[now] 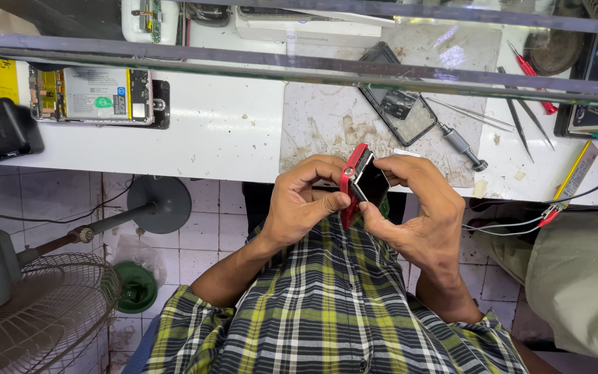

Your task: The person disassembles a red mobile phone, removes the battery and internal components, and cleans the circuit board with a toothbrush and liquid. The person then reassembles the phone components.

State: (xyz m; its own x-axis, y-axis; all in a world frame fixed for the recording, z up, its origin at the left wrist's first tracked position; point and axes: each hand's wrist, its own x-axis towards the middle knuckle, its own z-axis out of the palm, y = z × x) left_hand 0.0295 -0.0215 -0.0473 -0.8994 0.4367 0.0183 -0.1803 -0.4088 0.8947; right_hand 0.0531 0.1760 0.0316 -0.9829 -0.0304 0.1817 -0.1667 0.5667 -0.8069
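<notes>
**One red phone between two hands, above the lap**

Two hands hold one red-framed phone (359,183) together, just in front of the near edge of the white surface (230,131) and above the checked shirt (327,305). The left hand (302,201) is closed around its red edge, thumb pressed to the frame; the right hand (420,211) grips the dark screen side with fingers curled over the top.

On the surface lie one opened phone with its yellow-edged battery exposed (95,95), one dark phone back panel (397,104), one grey-handled screwdriver (461,147), one red-handled screwdriver (533,70) and two pairs of tweezers (520,121).

The phone's lower end is hidden behind the palms, and its screen shows nothing legible. A fan (29,312) is cut off at the left.

The phone's long axis runs steeply, top end tilted away towards the surface, dark face turned right.
</notes>
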